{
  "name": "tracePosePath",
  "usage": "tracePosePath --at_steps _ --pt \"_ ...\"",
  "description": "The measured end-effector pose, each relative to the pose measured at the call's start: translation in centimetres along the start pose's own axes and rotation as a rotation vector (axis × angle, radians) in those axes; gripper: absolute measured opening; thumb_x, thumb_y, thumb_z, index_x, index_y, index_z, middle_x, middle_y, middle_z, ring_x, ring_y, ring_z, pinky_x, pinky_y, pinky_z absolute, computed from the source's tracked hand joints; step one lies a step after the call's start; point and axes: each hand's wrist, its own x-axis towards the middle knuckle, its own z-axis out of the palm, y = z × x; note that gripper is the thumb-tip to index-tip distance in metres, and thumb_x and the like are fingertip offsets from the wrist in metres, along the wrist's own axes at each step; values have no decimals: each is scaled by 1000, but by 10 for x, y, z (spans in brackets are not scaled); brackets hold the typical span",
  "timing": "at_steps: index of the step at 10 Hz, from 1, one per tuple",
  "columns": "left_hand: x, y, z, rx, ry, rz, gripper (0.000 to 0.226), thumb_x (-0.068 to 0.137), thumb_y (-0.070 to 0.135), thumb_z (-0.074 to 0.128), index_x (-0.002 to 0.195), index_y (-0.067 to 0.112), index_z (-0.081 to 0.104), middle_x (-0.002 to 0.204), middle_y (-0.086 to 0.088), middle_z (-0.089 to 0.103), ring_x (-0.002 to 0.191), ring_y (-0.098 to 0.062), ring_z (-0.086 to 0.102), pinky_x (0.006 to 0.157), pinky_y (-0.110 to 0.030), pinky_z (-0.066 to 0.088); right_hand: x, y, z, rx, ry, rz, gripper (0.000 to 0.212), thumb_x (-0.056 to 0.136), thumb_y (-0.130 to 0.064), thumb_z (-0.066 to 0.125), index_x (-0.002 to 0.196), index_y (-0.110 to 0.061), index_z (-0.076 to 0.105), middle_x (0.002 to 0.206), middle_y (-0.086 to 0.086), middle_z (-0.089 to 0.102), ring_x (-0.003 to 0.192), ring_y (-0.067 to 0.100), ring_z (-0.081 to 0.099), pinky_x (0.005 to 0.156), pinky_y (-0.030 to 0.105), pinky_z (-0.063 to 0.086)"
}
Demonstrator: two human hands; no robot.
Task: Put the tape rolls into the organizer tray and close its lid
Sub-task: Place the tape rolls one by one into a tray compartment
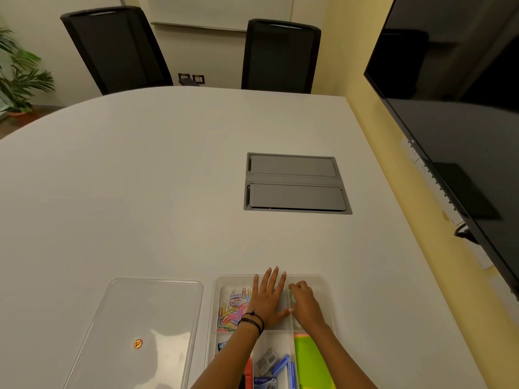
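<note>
A clear organizer tray [224, 279] with several compartments sits at the near edge of the white table. My left hand [268, 300] lies flat with fingers spread over the tray's middle far compartment. My right hand [304, 303] is curled in the far right compartment, fingers closed around a small pale tape roll [292, 298] that is mostly hidden. The clear lid [146, 313] lies flat on the table left of the tray, with a small orange sticker on it.
Coloured paper clips [233, 310] fill the tray's far left compartment; staple boxes [273, 366] and green and orange paper [311, 363] lie in the near ones. A grey cable hatch [295, 183] is set into the table. Two black chairs stand beyond, a dark screen [455, 108] at right.
</note>
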Motion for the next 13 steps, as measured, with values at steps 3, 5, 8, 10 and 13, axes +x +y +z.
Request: tracePosePath --at_steps 3,5,8,10,13 --pt "0 0 3 9 -8 -10 99 72 75 25 147 16 -2 155 -9 -16 142 -26 -15 111 -48 -10 2 6 1 -70 32 36 36 87 -10 55 123 -16 51 132 9 46 117 22 47 88 24 48" --pt "1 0 3 16 -26 -3 102 69 75 28 147 16 -2 155 -9 -16 142 -26 -15 111 -48 -9 3 5 3 -62 63 94 32 87 -9 56 118 -15 54 128 10 48 111 22 50 80 23 50" --pt "0 0 1 10 -21 4 102 69 75 29 148 17 -2 155 -8 -16 142 -26 -15 112 -48 -10 6 6 8 -27 84 125 34 85 -5 58 117 -15 53 125 11 48 107 23 51 76 24 51" --pt "-2 1 0 10 -5 4 100 71 74 26 147 17 -3 155 -8 -16 142 -26 -15 112 -48 -10 9 8 13 -4 111 147 35 85 -4 57 118 -14 52 125 12 48 108 23 51 77 26 52" --pt "1 7 0 16 -26 5 102 70 75 27 147 16 -4 155 -9 -17 142 -26 -15 112 -48 -10 4 16 20 58 169 179 45 87 -15 58 129 -16 43 140 16 40 125 29 43 90 34 52"
